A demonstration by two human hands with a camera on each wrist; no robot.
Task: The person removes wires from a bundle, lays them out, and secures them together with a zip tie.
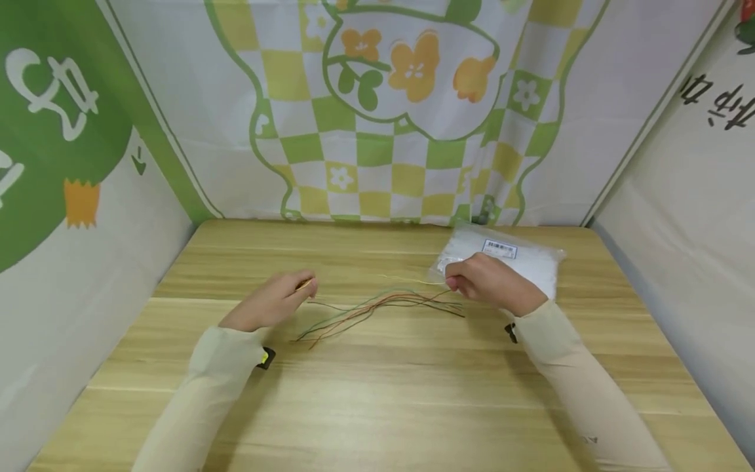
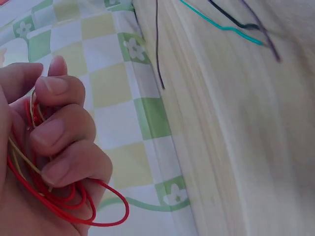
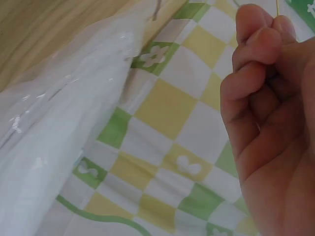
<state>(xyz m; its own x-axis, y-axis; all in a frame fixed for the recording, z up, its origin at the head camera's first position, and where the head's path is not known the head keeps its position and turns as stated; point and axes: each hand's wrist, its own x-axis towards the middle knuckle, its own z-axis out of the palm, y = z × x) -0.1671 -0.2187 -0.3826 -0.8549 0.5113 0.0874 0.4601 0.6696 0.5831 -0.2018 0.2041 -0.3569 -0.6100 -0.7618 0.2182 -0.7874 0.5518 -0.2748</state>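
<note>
My left hand (image 1: 274,300) is raised over the table's left side, fingers curled round a looped red cord (image 2: 127,206) and a thin yellowish cord lying in the palm. Over the right side, my right hand (image 1: 492,283) pinches a thin yellow cord (image 1: 413,280) between thumb and fingertips; the cord trails leftward from it. In the right wrist view, the yellow cord (image 3: 277,7) rises from the pinch. Between the hands, several thin cords (image 1: 386,299) in green, orange and dark colours lie loosely bunched on the wooden table.
A clear plastic bag (image 1: 533,267) of white material with a barcode label lies behind the right hand. Behind the table (image 1: 377,406) hangs a patterned curtain (image 1: 392,177), with printed cloth walls at both sides.
</note>
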